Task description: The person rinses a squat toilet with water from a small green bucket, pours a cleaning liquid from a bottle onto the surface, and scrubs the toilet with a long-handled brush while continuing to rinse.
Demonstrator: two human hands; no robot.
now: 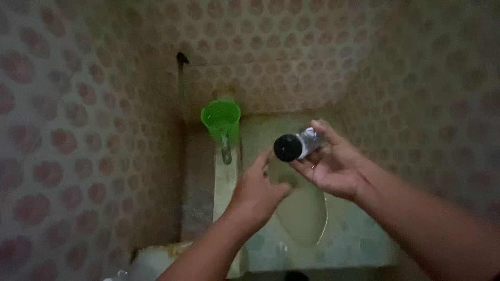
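Head view: the right hand (pixel 333 166) holds a small bottle (pixel 302 143) with a black cap (pixel 288 148). The bottle lies on its side across the fingers, palm turned up, thumb over the top of the silvery body, cap pointing left toward the other hand. The grip is a loose wrap of fingers and thumb around the body, not a full fist.

The left hand (pixel 259 190) is just beside the bottle, below and to the left of the cap. Its fingers are bunched and partly curled, with the index finger raised toward the cap. Whether the fingertip touches the cap cannot be told; the picture is dim and soft. This hand holds nothing.

Both hands hang over a squat toilet pan (pixel 304 218), pale and oval, set in a light tiled floor (pixel 359 242). What lies inside the pan cannot be made out.

A green jug (pixel 221 120) stands beyond the left hand, near the back wall, on a pale ledge (pixel 225 182). Its mouth is open toward the camera; its contents cannot be told. A handle hangs down its near side.

A dark pipe (pixel 180 73) runs up the corner behind the jug. The walls (pixel 62 135) carry a pattern of reddish round spots on a light ground.
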